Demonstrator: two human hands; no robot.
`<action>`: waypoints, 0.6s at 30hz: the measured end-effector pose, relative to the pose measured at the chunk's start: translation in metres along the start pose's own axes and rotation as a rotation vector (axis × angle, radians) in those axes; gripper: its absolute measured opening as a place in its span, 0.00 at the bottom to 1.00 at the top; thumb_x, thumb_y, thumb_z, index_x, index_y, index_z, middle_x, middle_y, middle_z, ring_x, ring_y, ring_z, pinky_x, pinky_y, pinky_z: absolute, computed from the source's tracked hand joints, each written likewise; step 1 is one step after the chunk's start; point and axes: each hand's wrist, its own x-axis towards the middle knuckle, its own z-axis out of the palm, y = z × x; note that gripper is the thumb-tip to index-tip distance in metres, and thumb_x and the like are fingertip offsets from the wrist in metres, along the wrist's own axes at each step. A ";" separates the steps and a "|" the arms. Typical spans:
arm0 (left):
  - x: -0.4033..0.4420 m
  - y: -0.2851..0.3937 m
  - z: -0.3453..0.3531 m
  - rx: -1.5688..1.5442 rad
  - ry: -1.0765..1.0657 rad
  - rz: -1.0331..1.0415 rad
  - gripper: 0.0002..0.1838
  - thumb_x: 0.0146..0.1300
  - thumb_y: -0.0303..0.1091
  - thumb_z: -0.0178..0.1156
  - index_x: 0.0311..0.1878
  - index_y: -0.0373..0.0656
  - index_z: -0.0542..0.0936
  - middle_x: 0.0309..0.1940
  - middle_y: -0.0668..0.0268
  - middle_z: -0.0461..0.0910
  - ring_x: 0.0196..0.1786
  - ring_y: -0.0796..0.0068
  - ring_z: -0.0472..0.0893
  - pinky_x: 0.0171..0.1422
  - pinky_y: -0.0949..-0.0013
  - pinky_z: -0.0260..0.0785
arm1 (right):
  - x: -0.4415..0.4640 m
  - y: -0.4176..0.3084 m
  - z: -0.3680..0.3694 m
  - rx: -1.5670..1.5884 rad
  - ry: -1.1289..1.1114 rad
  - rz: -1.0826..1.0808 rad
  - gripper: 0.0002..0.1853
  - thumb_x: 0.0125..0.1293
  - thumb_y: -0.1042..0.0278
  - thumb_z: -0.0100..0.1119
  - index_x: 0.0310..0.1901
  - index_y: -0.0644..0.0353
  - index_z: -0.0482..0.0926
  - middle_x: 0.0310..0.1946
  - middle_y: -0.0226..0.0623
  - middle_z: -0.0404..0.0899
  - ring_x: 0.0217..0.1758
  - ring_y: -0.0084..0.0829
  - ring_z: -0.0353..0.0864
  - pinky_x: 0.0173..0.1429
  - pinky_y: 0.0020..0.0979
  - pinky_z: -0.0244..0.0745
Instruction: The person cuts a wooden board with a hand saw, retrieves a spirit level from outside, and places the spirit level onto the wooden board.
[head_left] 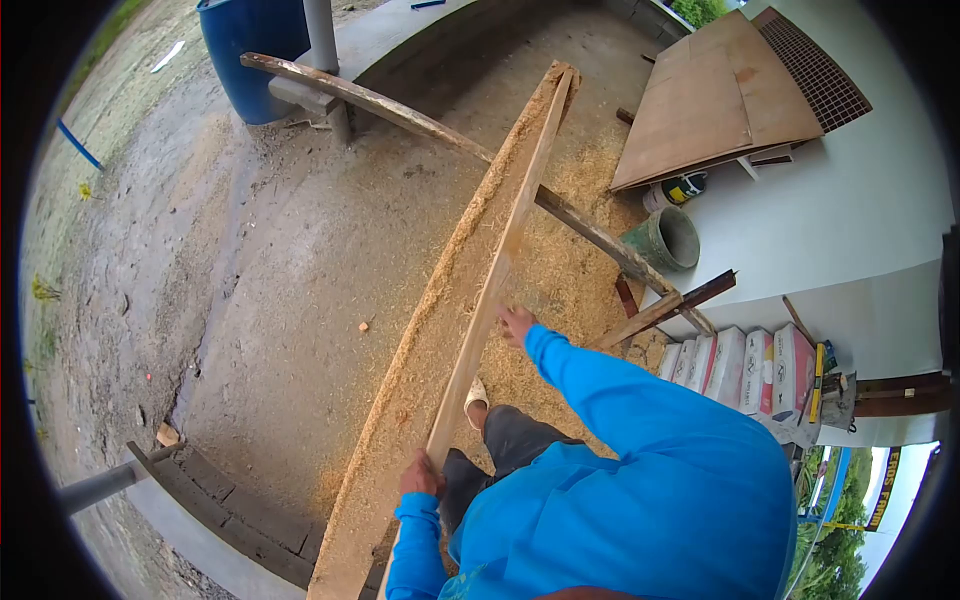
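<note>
The strip [479, 330] lies ahead of the body and slants across to its left, long axis running from low beside the left hand [422, 475] up and away to the right. It follows the right-hand edge of a wider board [430, 365]; whether it rests on that board or only against its side, I cannot tell.

Of the 2 hands, the left is nearer the body end of the strip, its fingers closed around it. The right hand [517, 325] is farther along, just beside the strip's right side; its fingers are blurred, so I cannot tell if they grip or only touch.

Sawdust coats the board, with 1 thick ridge along its left edge. A beam [400, 118] crosses under the board, showing on both sides. Below, shavings lie thickest on the floor [280, 290] right of the board, near 1 pale shoe [475, 393].

Around the room, a blue barrel [245, 70] stands at upper left. On the right, a bucket [668, 238] sits near the white wall [790, 220], below leaning panels [700, 100], with sacks [735, 370] stacked nearer the person.
</note>
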 end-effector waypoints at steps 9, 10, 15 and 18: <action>-0.006 -0.061 -0.068 0.186 0.221 -0.048 0.09 0.47 0.30 0.53 0.32 0.44 0.66 0.22 0.48 0.74 0.29 0.42 0.74 0.32 0.50 0.65 | 0.033 -0.037 0.146 0.059 0.304 -0.037 0.40 0.44 0.55 0.64 0.52 0.75 0.59 0.46 0.55 0.69 0.47 0.38 0.71 0.50 0.37 0.67; -0.019 -0.077 -0.064 0.126 0.196 -0.087 0.08 0.47 0.30 0.52 0.31 0.43 0.66 0.22 0.48 0.74 0.29 0.42 0.74 0.32 0.49 0.65 | 0.048 -0.003 0.169 0.070 0.369 -0.128 0.38 0.44 0.56 0.63 0.51 0.74 0.60 0.46 0.56 0.69 0.47 0.37 0.71 0.49 0.37 0.68; -0.096 -0.183 -0.032 0.263 0.064 -0.030 0.14 0.43 0.35 0.60 0.32 0.41 0.68 0.26 0.47 0.75 0.33 0.45 0.75 0.35 0.53 0.67 | -0.067 0.069 0.197 -0.255 0.224 0.026 0.41 0.40 0.46 0.64 0.48 0.73 0.63 0.43 0.55 0.70 0.45 0.38 0.72 0.48 0.36 0.68; -0.119 -0.224 -0.024 0.117 -0.040 -0.163 0.21 0.35 0.35 0.66 0.32 0.41 0.68 0.27 0.49 0.76 0.34 0.48 0.76 0.37 0.55 0.68 | -0.110 0.081 0.191 -0.426 0.047 -0.023 0.43 0.39 0.43 0.63 0.49 0.73 0.65 0.43 0.56 0.71 0.45 0.40 0.74 0.50 0.37 0.67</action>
